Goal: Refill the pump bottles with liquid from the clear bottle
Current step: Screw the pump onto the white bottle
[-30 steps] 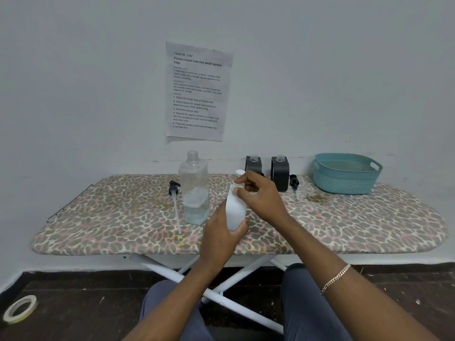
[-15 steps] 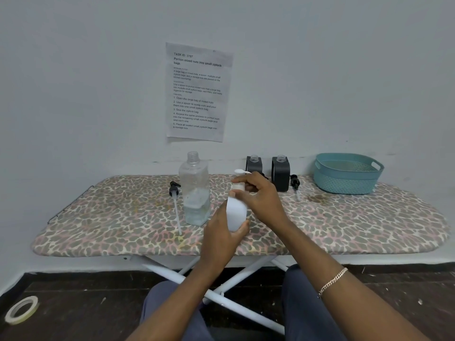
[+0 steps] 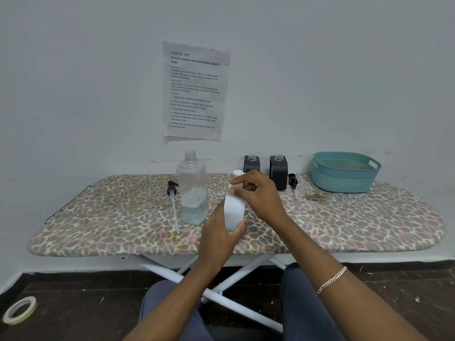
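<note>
Here the white bottle [image 3: 232,212] is upright, spout [image 3: 237,172] left.

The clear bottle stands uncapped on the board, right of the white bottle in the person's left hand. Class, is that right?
No. In the head view the clear bottle stands left of the white bottle, not right; the rest holds.

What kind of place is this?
Likely a makeshift recording room: an ironing board serves as the table, a printed task sheet hangs on the bare wall, a tape roll lies on the floor.
</note>
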